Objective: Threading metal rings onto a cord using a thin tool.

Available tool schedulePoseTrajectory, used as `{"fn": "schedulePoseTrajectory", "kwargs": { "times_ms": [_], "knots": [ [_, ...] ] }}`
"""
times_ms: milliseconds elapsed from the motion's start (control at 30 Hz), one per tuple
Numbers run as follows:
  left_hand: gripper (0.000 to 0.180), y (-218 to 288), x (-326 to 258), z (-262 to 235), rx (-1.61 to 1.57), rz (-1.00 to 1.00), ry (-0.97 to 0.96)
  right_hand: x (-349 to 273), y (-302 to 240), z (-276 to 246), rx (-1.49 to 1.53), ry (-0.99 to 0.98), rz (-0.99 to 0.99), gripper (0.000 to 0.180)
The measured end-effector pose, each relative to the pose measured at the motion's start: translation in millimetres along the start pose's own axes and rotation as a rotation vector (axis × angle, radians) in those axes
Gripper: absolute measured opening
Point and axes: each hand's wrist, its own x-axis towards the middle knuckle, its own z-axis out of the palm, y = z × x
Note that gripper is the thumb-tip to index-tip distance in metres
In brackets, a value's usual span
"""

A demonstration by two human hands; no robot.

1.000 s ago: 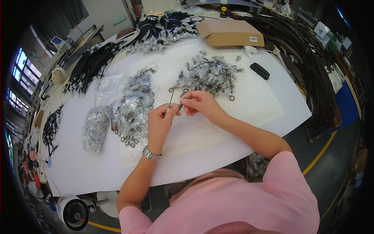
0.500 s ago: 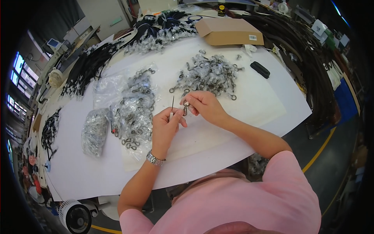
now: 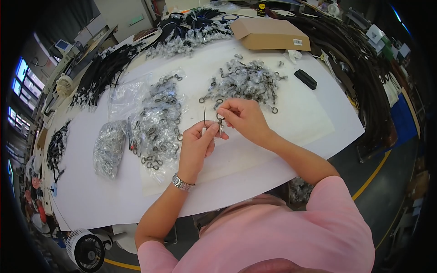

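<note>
My left hand (image 3: 196,143) is closed around a thin pointed tool (image 3: 204,119) with a pale handle, its dark tip standing up past the fingers. Between the thumb and fingers of that hand a small metal swivel clasp (image 3: 221,122) is also pinched. My right hand (image 3: 248,119) grips the ring end of the same clasp with thumb and forefinger. Just beyond the hands lies a heap of metal clasps in clear plastic wrap (image 3: 248,82). To their left, more clasps (image 3: 159,113) spread over a clear plastic sheet, beside a filled clear bag (image 3: 109,149).
A cardboard box (image 3: 273,34) and a black case (image 3: 305,79) lie at the far right of the white table (image 3: 246,182). Black straps with wrapped ends (image 3: 107,70) line the far left, and dark long strips (image 3: 350,59) the right edge. A fan (image 3: 86,251) stands lower left.
The right fingers have shifted slightly on the clasp, and its ring shows more plainly between the hands. Both hands have moved a little to the right; the left keeps the pointed tool.
</note>
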Motion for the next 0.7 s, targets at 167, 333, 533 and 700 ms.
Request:
{"fn": "schedulePoseTrajectory", "kwargs": {
  "times_ms": [167,333,533,700],
  "knots": [
    [0.024,-5,0,-2,-0.097,-0.089,-0.14,-5,-10,-3,-0.262,0.019,-0.181,0.012],
    [0.026,-3,-4,-2,-0.058,-0.125,-0.156,5,-3,-10,0.04,0.023,-0.018,0.02],
    [0.023,-8,4,-4,-0.04,0.023,-0.046,4,-7,4,0.381,-0.048,0.184,0.03],
    [0.02,-4,-1,-10,-0.03,0.003,-0.053,-8,14,29,0.476,-0.106,0.333,0.038]
  ]
}}
